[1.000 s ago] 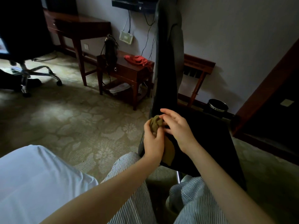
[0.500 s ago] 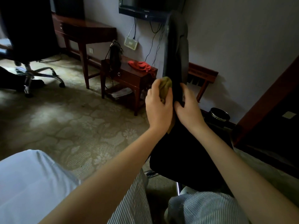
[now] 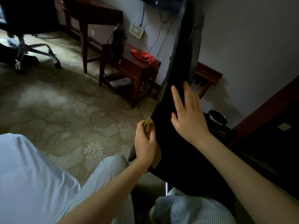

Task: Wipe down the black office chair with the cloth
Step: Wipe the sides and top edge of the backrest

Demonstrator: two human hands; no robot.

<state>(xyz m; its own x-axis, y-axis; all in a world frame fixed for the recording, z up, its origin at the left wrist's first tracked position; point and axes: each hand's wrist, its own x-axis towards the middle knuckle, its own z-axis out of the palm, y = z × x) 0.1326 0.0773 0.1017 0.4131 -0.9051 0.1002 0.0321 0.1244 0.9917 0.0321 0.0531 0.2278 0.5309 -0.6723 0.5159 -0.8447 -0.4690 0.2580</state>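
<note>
The black office chair (image 3: 181,62) stands right in front of me, its tall backrest seen nearly edge-on and running up out of the frame. My left hand (image 3: 145,143) grips a bunched olive-brown cloth (image 3: 148,127) and holds it against the left edge of the backrest, low down near the seat. A loose end of the cloth hangs below that hand. My right hand (image 3: 187,113) lies flat on the dark face of the backrest with its fingers straight and spread, a little above and to the right of the cloth.
A low wooden side table (image 3: 134,65) with a red cloth (image 3: 145,55) on it stands behind the chair. Another office chair base (image 3: 32,50) is at far left, a desk (image 3: 90,15) by the wall, a round bin (image 3: 216,118) at right. Patterned carpet covers the floor.
My left hand has slid the cloth down the backrest's left edge from mid-height to near the seat. My right hand has shifted and spread flat on the backrest.
</note>
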